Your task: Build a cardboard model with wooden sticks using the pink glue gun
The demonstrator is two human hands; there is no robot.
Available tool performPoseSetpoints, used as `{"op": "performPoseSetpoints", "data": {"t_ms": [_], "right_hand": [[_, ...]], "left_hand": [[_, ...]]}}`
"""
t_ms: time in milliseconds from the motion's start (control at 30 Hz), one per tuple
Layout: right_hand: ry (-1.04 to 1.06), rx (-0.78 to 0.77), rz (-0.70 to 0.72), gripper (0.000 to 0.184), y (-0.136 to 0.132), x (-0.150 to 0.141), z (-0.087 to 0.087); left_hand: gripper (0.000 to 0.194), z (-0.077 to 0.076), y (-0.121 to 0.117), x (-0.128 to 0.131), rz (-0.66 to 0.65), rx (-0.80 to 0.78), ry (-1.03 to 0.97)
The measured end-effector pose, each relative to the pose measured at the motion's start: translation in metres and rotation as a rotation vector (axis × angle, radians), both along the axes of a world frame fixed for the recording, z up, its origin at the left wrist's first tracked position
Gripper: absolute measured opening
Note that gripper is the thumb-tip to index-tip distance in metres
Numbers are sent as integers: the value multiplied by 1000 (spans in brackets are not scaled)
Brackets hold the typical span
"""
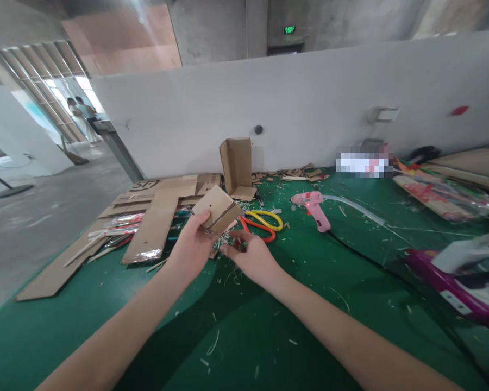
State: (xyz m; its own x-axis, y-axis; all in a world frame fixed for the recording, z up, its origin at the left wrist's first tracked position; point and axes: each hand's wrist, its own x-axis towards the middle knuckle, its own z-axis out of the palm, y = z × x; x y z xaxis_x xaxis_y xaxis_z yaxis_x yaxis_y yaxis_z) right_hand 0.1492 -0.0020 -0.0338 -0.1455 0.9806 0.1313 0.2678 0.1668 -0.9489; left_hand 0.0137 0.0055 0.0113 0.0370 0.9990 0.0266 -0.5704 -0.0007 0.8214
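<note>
My left hand (192, 244) grips a small cardboard piece (217, 210) from below, holding it tilted above the green table (269, 326). A thin stick or wire runs across its lower edge. My right hand (250, 255) is just right of it, fingers pinched together near the piece's lower corner; what they pinch is too small to make out. Two pairs of scissors, one with yellow handles (264, 218) and one with orange handles (258, 229), lie right behind my right hand.
Flat cardboard sheets (146, 222) and sticks lie at the left. A folded cardboard piece (237, 165) stands by the white wall. A pink glue gun (313, 209) lies to the right. A purple tool (452, 282) and packaged items sit at far right. Scraps litter the table.
</note>
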Motion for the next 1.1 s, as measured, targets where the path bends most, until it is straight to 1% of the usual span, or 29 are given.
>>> {"op": "performPoseSetpoints", "data": {"t_ms": [67,133,200,233,267,333,367,400,433,467,500,533,567,600,633,667,700,733,767,800,867,933,1000,1100], "right_hand": [[115,-49,21,27,2,-5,-3],[192,-72,40,18,2,-10,-5],[191,-58,78,9,2,-11,-4],[142,-21,107,8,1,-9,-3],[36,61,152,9,-2,-7,-1],[-253,295,283,10,-12,1,4],[-428,456,361,10,-19,5,7],[-529,567,422,8,-27,9,11],[-595,654,466,10,-35,12,14],[-718,826,488,14,-43,14,18],[-772,961,494,17,-49,16,20],[-815,1075,484,21,-52,17,22],[-831,1144,451,23,-52,18,24],[-808,1144,394,26,-50,20,25],[-764,1086,315,30,-45,22,25],[-702,984,220,35,-37,26,25],[-617,850,116,38,-29,30,24],[-508,704,27,37,-20,36,23],[-390,563,-40,34,-12,41,22],[-258,437,-86,36,-4,46,20],[33,235,-79,55,6,54,18],[253,138,4,70,9,56,17],[337,129,93,79,7,55,18],[305,149,170,87,0,51,21]], "left_hand": [[29,1,-5,4,-39,-50,16],[32,2,-9,7,-73,-91,35],[32,2,-12,9,-89,-104,31],[31,3,-12,9,-85,-105,17],[30,3,-12,9,-81,-108,-1],[26,5,-9,6,-45,-110,-45],[24,6,-6,3,-5,-101,-68],[23,6,-3,-1,45,-90,-87],[21,7,1,-6,102,-77,-96],[19,7,6,-12,167,-64,-89],[18,7,10,-18,230,-55,-63],[19,7,15,-25,288,-48,-19],[21,6,19,-30,342,-42,35],[24,5,23,-35,388,-29,90],[28,3,26,-39,426,-11,141],[34,1,29,-41,449,14,182],[41,-1,30,-41,460,51,212],[48,-3,30,-41,461,100,233],[56,-6,29,-38,449,152,246],[62,-8,27,-35,422,202,257],[73,-12,20,-27,331,291,288],[83,-13,10,-20,207,361,355],[89,-12,1,-17,96,411,426],[98,-11,-7,-16,-53,432,510]]}}
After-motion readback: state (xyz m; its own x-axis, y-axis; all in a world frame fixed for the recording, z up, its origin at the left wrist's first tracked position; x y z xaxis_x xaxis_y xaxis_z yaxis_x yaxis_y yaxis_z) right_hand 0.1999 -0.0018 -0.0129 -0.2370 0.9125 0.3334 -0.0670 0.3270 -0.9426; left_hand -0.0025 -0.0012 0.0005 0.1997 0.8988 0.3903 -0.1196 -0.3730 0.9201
